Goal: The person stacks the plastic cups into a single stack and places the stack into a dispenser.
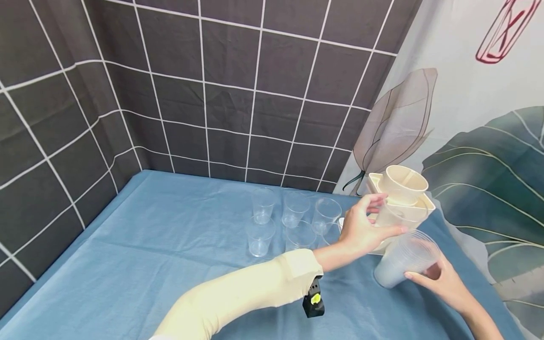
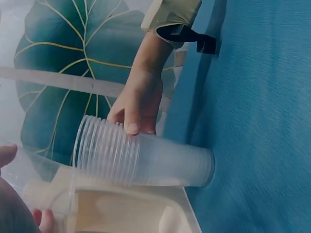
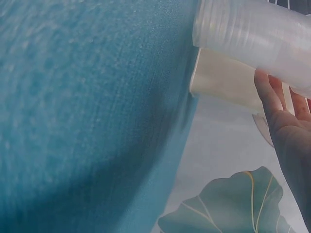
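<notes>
My left hand (image 1: 361,229) holds one clear plastic cup (image 1: 393,216) between thumb and fingers, just above the rim end of a nested stack. In the left wrist view, only part of this left hand (image 2: 17,206) shows. Fingers and thumb of my right hand (image 1: 448,281) grip the side of the stack of clear plastic cups (image 1: 401,264), which leans with its base low over the cloth. The right wrist view shows the right hand (image 3: 291,131) against the side of the stack (image 3: 262,36).
Several clear cups (image 1: 260,236) stand in rows on the blue cloth (image 1: 170,226), left of the hands. Behind the held cup is a cream-coloured holder (image 1: 418,205) with a round open top. A dark tiled-pattern curtain (image 1: 229,108) hangs along the back.
</notes>
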`<state>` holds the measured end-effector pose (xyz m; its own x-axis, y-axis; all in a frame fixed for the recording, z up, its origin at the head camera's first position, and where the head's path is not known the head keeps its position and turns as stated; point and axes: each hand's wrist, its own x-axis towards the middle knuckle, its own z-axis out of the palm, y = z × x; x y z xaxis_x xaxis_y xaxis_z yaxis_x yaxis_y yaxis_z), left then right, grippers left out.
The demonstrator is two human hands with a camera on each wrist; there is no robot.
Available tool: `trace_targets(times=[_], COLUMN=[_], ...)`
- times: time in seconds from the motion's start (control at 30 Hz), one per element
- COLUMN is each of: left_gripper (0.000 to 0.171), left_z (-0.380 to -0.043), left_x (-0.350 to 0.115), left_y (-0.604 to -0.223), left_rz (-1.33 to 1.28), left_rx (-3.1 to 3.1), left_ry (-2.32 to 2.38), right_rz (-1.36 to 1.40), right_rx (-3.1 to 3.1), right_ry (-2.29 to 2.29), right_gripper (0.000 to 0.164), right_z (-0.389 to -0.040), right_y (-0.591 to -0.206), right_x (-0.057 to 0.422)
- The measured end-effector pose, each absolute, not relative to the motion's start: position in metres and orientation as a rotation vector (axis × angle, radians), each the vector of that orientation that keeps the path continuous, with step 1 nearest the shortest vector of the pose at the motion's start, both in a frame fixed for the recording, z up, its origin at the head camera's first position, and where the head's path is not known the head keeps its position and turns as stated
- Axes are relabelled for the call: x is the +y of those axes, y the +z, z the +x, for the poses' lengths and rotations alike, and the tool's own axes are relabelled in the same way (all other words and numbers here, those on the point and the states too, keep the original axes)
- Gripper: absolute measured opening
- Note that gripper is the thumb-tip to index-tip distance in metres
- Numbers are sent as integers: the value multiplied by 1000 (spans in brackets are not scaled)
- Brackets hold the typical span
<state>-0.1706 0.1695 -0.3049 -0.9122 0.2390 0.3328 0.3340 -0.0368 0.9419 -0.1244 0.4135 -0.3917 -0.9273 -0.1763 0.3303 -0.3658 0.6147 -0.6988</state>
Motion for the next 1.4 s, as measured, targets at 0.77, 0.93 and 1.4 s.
trace_targets(times=[0.77,0.93,1.4], left_gripper=[63,63,66], left_z=[-164,-161,-162], left_x=[182,184,193], left_y=[-298,-298,-301], left_rz=[-701,-740,-921], left_rx=[-2081,-2072,-2100], left_ry=[-2150,-2192,-2139], right_rz=[469,485,576], right_rx=[-2585,-2584,-2549], right_ry=[1257,1289,1427], right_gripper=[88,89,88], right_z=[-123,-122,-124], right_y=[-392,-391,-390], right_x=[413,413,413])
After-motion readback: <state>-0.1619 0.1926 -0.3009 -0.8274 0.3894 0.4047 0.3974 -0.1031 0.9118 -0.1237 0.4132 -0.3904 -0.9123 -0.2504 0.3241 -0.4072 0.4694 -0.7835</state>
